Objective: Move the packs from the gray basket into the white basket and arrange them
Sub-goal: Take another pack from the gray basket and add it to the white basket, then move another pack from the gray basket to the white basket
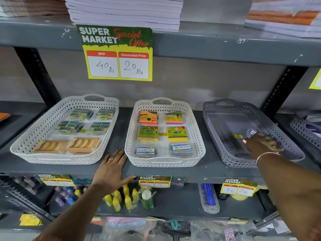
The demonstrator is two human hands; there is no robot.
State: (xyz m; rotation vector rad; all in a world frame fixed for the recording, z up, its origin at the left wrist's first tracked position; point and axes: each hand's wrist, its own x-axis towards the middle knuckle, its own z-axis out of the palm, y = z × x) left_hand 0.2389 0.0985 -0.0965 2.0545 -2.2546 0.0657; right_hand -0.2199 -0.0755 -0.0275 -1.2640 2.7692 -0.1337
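From my head camera I look down at a gray metal shelf (191,171) with three perforated baskets in a row. My left hand (112,168) lies flat on the shelf edge between the two white ones, palm down, fingers spread and holding nothing, a ring on one finger. My right hand (263,142) reaches into the gray basket (217,126) at the right, a bangle on its wrist; its fingers are curled around a small clear pack (252,132) with a blue and white label, pinching it near the basket's right wall. A small yellow tag (237,136) lies on the gray basket's floor just left of that hand, and I see no other packs there. The middle white basket (132,136) holds six packs in two columns: orange and pink sticky-note packs (148,117) at the back, green and yellow ones in the middle row, two clear boxes (145,151) with blue labels at the front. The left white basket (43,129) holds small blue and yellow packs and two tan packs in front. A yellow price sign (118,54) hangs from the shelf above, reading 40 Rs and 20 Rs.
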